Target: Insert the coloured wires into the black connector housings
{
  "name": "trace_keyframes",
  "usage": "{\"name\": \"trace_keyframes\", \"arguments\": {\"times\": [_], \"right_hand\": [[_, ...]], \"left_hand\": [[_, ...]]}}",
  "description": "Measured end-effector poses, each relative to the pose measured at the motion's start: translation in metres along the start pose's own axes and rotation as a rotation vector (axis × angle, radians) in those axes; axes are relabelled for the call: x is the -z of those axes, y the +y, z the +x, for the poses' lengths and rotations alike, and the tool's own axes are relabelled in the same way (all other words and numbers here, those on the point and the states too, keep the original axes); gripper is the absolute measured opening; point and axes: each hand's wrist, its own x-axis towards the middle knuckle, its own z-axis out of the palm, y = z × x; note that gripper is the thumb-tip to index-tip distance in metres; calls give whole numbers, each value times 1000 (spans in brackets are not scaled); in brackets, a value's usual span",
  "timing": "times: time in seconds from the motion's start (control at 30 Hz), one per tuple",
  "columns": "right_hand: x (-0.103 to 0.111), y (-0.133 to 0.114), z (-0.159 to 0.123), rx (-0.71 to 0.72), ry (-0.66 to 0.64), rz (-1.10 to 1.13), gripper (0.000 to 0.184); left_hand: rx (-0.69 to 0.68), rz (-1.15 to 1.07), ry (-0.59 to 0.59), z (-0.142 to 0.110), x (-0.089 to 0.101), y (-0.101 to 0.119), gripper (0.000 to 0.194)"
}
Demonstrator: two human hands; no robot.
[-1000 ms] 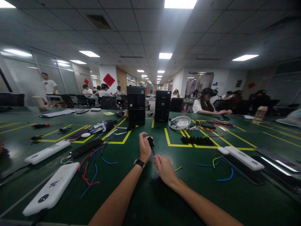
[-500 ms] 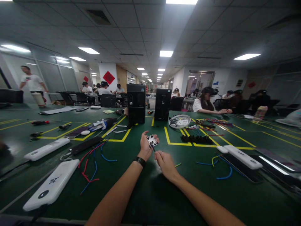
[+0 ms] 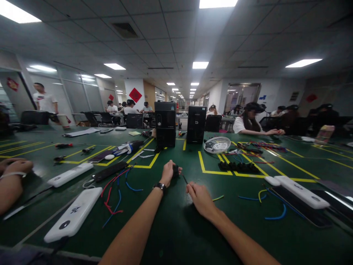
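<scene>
My left hand, with a dark watch at its wrist, is closed around a small black block-like part. Fingers cover much of that part, and its exact kind does not show. In my right hand is a thin tool that looks like a screwdriver; its dark shaft points up toward the part, and the handle is hidden in my fist. The shaft tip stands slightly apart from the part. Beside my right hand, a short yellow-green wire lies on the green table.
Red and blue wires and white power banks lie at left, near another person's hand. Two black boxes stand ahead. A white basket and a black terminal-like strip are right of centre.
My left hand has turned the part: its white face with black spots showed half a second ago, now a dark side shows. The tool's tip has drawn back from it. Another person's hand has come in at left.
</scene>
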Motion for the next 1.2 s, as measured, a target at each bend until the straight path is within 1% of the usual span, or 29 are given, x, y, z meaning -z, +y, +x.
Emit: {"name": "trace_keyframes", "arguments": {"times": [0.07,0.13,0.2,0.3,0.4,0.47,0.57,0.67,0.8,0.87,0.93,1.07,1.2], "right_hand": [[-2,7,-1,21,-61,-84,35],[-1,12,-1,9,-76,-139,36],[0,16,0,-27,-84,-206,34],[0,19,1,-73,-103,-318,27],[-2,20,2,-42,-105,-313,23],[-2,21,1,-2,-91,-293,29],[3,25,0,44,-85,-326,40],[12,31,-1,50,-117,-363,43],[22,36,-2,26,-177,-393,37],[25,37,-2,25,-197,-406,33],[25,36,-2,26,-213,-409,29],[24,36,-2,44,-242,-375,26],[24,38,-3,64,-251,-324,24]], "left_hand": [[16,101,-46,9,-8,-6,34],[16,208,-59,24,-8,-7,39],[2,331,-49,44,-1,-2,40],[-9,541,-28,74,16,11,39],[2,732,-36,99,29,26,30],[10,839,-56,111,34,34,32],[13,984,-94,124,37,43,33],[7,1115,-164,130,39,49,33],[5,1259,-301,129,45,56,27],[-7,1308,-345,126,50,60,32],[-36,1348,-363,123,55,63,40],[-118,1423,-360,122,66,68,37],[-157,1500,-377,122,80,78,39]]}}
